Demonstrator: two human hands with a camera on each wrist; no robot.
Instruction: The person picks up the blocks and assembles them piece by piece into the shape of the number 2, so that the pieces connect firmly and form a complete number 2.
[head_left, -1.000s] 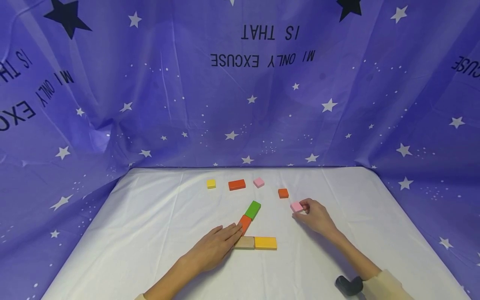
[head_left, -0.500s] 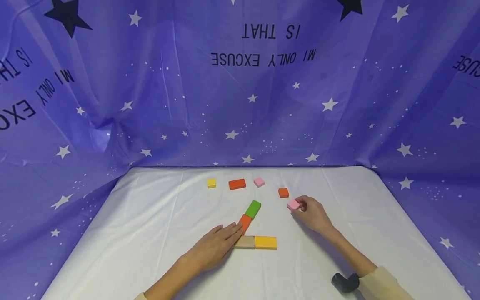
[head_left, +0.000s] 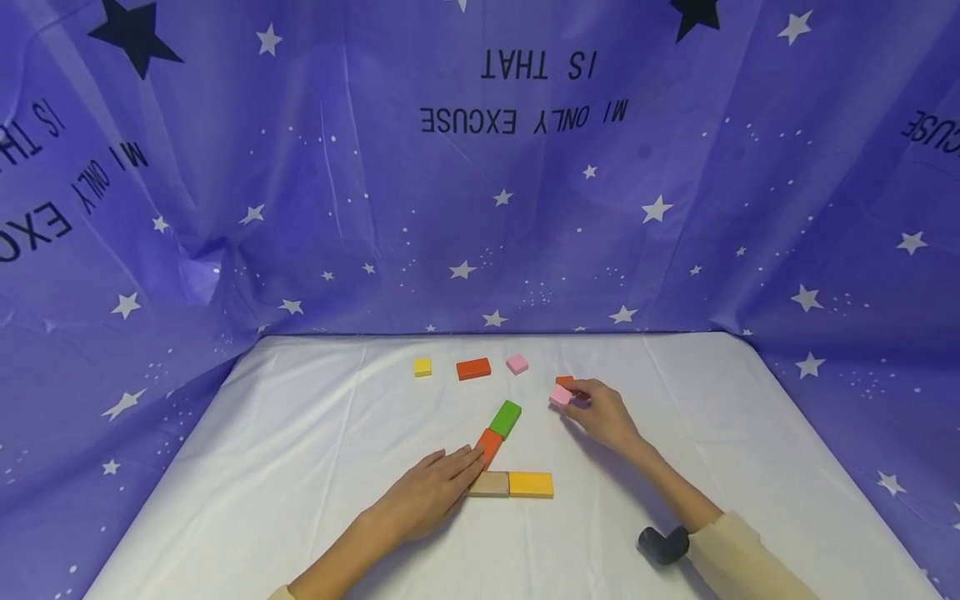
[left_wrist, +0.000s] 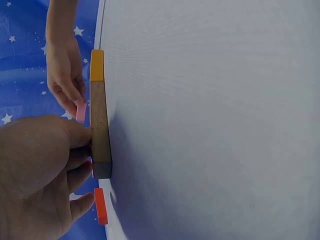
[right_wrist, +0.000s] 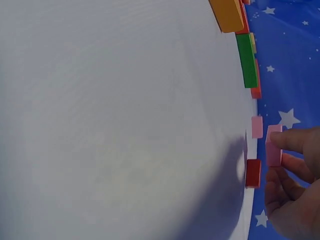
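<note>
My right hand (head_left: 606,417) pinches a small pink block (head_left: 560,396) between thumb and fingers. In the right wrist view the pink block (right_wrist: 273,146) shows raised above the white table surface. Partly behind it in the head view sits a small red-orange block (head_left: 565,381). My left hand (head_left: 429,493) lies with fingers extended on the near end of an orange-red block (head_left: 491,446) and by a plain wooden block (head_left: 491,484). A green block (head_left: 506,420) continues the slanted row, and a yellow-orange block (head_left: 531,485) extends the wooden one to the right.
Along the back of the white table (head_left: 315,417) lie a yellow block (head_left: 422,367), a longer red block (head_left: 473,369) and another pink block (head_left: 517,364). A dark curved object (head_left: 663,546) is by the right sleeve. Purple starred cloth (head_left: 480,208) hangs behind.
My right hand has carried the pink block leftward and slightly away from me, to in front of the small red-orange block. The left hand has stayed in place.
</note>
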